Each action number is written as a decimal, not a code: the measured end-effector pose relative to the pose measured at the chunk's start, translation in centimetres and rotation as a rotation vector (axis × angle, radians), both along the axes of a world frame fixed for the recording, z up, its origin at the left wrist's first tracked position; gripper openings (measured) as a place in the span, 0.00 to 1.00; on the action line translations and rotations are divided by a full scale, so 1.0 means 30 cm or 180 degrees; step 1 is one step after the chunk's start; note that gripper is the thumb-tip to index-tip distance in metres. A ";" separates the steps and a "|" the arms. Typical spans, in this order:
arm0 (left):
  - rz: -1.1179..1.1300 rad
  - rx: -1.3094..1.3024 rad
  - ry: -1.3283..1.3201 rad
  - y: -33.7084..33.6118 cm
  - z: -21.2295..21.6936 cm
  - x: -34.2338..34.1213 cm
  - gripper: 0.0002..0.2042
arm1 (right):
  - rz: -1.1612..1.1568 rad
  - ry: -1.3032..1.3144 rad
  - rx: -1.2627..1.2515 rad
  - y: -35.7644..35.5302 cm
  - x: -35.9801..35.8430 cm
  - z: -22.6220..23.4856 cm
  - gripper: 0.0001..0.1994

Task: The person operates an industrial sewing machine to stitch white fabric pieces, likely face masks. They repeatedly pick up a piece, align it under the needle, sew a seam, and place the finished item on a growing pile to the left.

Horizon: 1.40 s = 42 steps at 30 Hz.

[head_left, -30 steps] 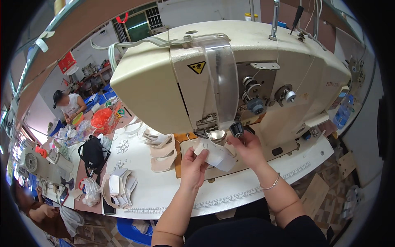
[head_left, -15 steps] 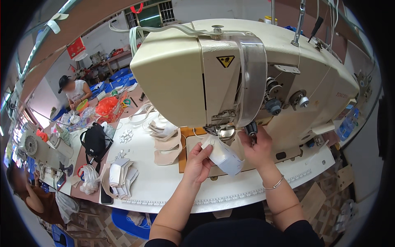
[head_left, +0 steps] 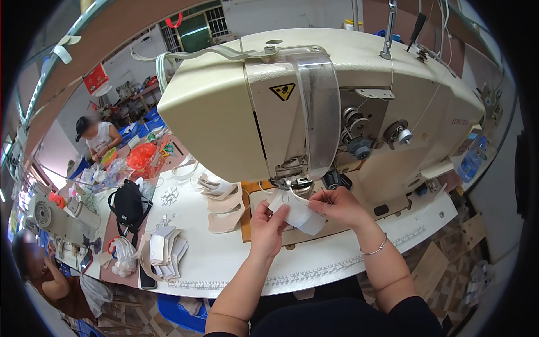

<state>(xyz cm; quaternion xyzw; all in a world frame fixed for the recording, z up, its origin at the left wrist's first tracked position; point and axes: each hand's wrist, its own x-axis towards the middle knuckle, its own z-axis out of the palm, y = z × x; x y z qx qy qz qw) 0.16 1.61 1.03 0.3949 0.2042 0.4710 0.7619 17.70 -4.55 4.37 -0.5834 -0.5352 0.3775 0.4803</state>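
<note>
Left hand (head_left: 268, 226): closing thumb and fingers on the near-left edge of the white piece (head_left: 303, 218); gripping it.
Right hand (head_left: 340, 208): bending inward, fingertips pinching at the piece's upper right edge; exact hold partly hidden by the fingers.
White piece: hanging between both hands, sitting just below and in front of the needle area, tilting down to the right; small dark marks showing near its top.
Machine (head_left: 208, 118): standing over the hands, its black knob (head_left: 331, 180) sitting just above the right hand.
Bench (head_left: 210, 264): carrying the machine; a ruler strip (head_left: 314, 275) is running along its near edge.
Bench left: beige pieces (head_left: 225, 222) are lying overlapped beside the machine; a white stack (head_left: 163, 247) is resting nearer; small white bits (head_left: 169, 195) are lying scattered.
Farther left: a black bag (head_left: 128, 208) is lying near a white plastic bag (head_left: 123, 259).
Background: a co-worker (head_left: 104, 137) is sitting, looking down.
</note>
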 end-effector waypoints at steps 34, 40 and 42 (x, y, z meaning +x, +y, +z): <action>0.0046 -0.0298 -0.0581 -0.100 -0.039 0.055 0.12 | 0.0418 -0.0103 -0.0055 -0.017 0.003 -0.033 0.12; 0.0146 -0.0219 -0.0466 -0.094 -0.024 0.056 0.12 | 0.0527 0.0101 -0.0099 -0.007 0.010 -0.020 0.10; 0.0155 -0.0253 -0.0441 -0.085 -0.021 0.048 0.12 | 0.0534 0.0225 -0.0046 -0.003 0.004 -0.026 0.10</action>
